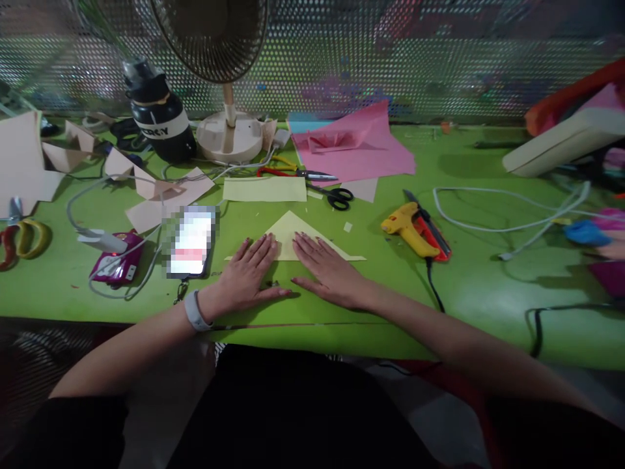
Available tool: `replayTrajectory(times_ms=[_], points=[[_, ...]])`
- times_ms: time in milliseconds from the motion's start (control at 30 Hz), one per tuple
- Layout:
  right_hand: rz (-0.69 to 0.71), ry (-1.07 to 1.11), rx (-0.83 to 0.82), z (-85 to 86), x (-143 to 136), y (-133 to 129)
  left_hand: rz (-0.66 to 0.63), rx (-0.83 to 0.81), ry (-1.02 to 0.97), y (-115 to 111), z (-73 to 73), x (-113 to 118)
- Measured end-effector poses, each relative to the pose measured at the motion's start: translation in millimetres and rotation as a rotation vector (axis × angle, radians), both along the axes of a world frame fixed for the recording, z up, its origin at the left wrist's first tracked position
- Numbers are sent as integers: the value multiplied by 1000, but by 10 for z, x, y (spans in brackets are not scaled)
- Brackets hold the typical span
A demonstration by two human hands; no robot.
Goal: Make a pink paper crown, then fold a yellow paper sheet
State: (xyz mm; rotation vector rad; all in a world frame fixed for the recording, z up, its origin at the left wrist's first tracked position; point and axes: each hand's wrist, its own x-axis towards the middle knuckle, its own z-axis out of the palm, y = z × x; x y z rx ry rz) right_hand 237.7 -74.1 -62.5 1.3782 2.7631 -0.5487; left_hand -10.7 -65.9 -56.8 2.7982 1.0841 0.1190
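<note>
A pale yellow sheet of paper (289, 228), folded to a triangle with its peak away from me, lies flat on the green table (336, 296). My left hand (249, 270) rests on its left side, fingers stretched out and thumb pointing right. On the right side of the fold lies my right hand (327, 270), flat, with its thumb held apart from the fingers. Both palms face down, and the paper's lower edge is partly hidden under them. Narrow tips of paper stick out to either side.
Left are a phone (191, 241), a purple power adapter (120, 259) and scissors (24, 238). A yellow glue gun (413, 228) lies right. Behind are a yellow paper strip (264, 189), black-handled scissors (339, 197), pink paper (361, 146), a bottle (163, 120) and a fan (229, 140).
</note>
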Motion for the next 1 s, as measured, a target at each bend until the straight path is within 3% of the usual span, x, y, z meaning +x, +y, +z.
replayTrajectory(times_ms=[67, 200, 333, 467, 567, 667, 833, 1000], points=[[-52, 9, -1, 74, -48, 20, 4, 5, -2, 0, 13, 7], [-303, 41, 49, 291, -248, 149, 8, -12, 30, 10, 15, 34], [-308, 158, -253, 418, -386, 362, 9, 0, 32, 10, -4, 37], [-242, 255, -517, 380, -360, 563, 25, -11, 18, -2, -6, 36], [-284, 336, -747, 323, -342, 672, 31, -21, 1, -9, -3, 35], [-361, 334, -871, 278, -366, 745, 26, -27, -3, -11, -11, 30], [-413, 269, -921, 247, -278, 801, 23, 6, -19, -5, -36, 19], [-507, 207, -885, 301, 109, 766, 2, 34, -18, 21, -23, 6]])
